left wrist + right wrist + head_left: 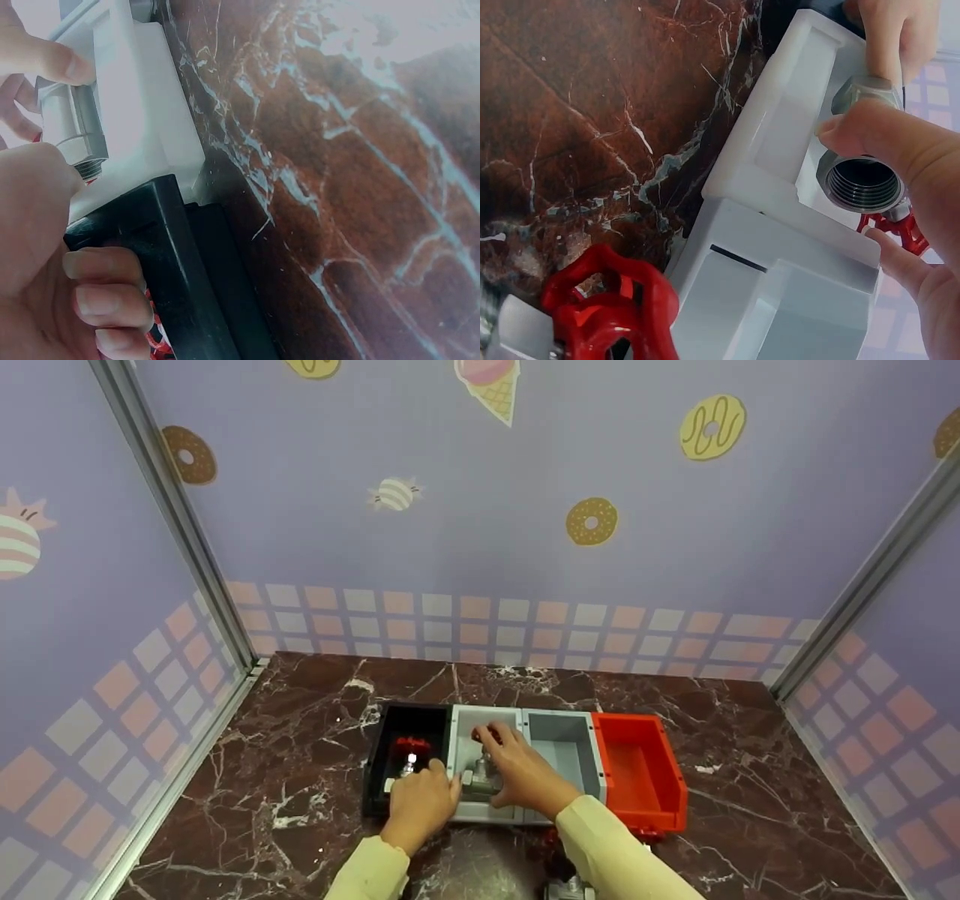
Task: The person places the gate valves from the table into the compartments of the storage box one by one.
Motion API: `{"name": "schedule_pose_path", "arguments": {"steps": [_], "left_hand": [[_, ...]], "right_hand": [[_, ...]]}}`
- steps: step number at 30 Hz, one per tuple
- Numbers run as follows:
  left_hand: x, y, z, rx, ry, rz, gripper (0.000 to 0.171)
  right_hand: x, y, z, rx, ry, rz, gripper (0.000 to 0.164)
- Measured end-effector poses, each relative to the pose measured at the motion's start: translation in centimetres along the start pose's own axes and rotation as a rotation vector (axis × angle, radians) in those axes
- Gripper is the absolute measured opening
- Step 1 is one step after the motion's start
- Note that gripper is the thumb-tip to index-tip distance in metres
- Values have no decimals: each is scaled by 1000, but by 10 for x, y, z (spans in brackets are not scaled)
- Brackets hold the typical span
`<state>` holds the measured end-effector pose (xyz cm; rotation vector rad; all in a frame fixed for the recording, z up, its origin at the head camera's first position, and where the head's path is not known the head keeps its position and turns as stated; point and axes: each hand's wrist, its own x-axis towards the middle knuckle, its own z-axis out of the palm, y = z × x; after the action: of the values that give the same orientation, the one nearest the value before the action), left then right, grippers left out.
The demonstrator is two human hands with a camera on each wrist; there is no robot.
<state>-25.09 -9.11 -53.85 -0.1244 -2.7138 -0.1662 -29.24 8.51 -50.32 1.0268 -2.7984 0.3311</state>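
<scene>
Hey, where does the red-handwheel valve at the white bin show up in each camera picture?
Head: the red-handwheel valve is just below the picture's center, in front of the white bin's interior.
Left wrist: upper left, partly covered by fingers.
Right wrist: upper right, threaded opening facing the camera, partly hidden by a thumb.
Shared landmark: the white bin, visible in all three.

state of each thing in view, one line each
right hand: gripping the held valve
held valve: in or just over the white bin
left hand: fingers curled, hold unclear
black bin: upright, holding a second valve
white bin: upright, open
grey bin: upright, open
red bin: upright, open
loose valve: outside the bins, partly seen
</scene>
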Motion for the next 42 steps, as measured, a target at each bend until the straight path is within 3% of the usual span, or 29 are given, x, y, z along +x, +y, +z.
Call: {"name": "schedule_pose_path", "arguments": {"steps": [11, 23, 42], "left_hand": [[0, -1, 0, -5, 6, -1, 34], [1, -3, 4, -19, -37, -7, 36], [0, -4, 4, -15, -30, 6, 34]], "right_hand": [[6, 1, 2, 7, -22, -5, 112], [9, 3, 8, 16, -60, -8, 108], [10, 0, 18, 6, 2, -24, 89]]}}
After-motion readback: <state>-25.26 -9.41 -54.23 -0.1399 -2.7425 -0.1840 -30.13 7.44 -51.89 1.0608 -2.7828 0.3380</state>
